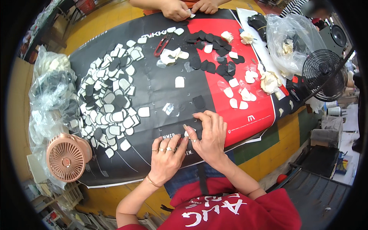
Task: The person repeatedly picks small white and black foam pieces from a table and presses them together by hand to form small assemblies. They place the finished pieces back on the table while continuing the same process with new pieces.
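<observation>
Near the front edge of the table, a small white patch (190, 132) lies between my two hands, partly hidden by fingers. My left hand (167, 155), with rings and a bracelet, has its fingers bent together at the patch's left side. The thumb of my right hand (210, 135) presses over the patch, its other fingers curled above. Just beyond are a dark patch (198, 102) and a crumpled clear film (170, 109). Farther off lies a single white rounded patch (179, 82). A large heap of white and dark patches (109, 98) spreads to the left.
A pink fan (67, 159) stands front left beside plastic bags (51, 99). Red snips (163, 45) lie on the black-and-red mat (245, 126), near black patches (222, 48). A black fan (324, 74) is at right. Across the table, another person's hands (188, 9) handle a small white piece.
</observation>
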